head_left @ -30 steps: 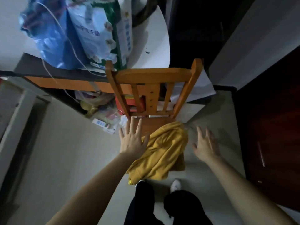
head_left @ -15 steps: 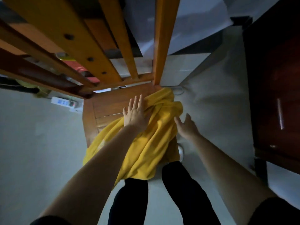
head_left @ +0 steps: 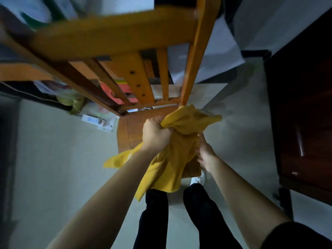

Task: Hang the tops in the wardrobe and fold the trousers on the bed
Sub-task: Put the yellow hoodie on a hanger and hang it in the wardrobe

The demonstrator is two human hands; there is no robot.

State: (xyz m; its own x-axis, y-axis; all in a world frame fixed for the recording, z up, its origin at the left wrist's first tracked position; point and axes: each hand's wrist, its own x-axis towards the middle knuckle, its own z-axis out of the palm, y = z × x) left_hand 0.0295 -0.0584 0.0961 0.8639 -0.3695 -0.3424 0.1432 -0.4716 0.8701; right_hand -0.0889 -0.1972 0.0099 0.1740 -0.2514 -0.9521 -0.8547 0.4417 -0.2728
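Observation:
A yellow garment [head_left: 181, 155] hangs bunched over the seat of a wooden chair [head_left: 129, 130]. My left hand [head_left: 155, 134] is clenched around its upper part and holds it up off the seat. My right hand [head_left: 206, 155] is at the garment's right side with its fingers against the cloth; whether it grips the cloth is hidden by folds. The lower end of the garment dangles in front of my dark trouser legs [head_left: 156, 212].
The chair's slatted back [head_left: 143, 81] rises close in front of me. A dark wooden cabinet [head_left: 301, 123] stands to the right. A power strip [head_left: 93, 120] and bags lie on the floor under a desk at left. Pale floor lies left of the chair.
My left hand went from resting flat on the garment to a fist that lifts it off the seat. My right hand moved in against the cloth's right side.

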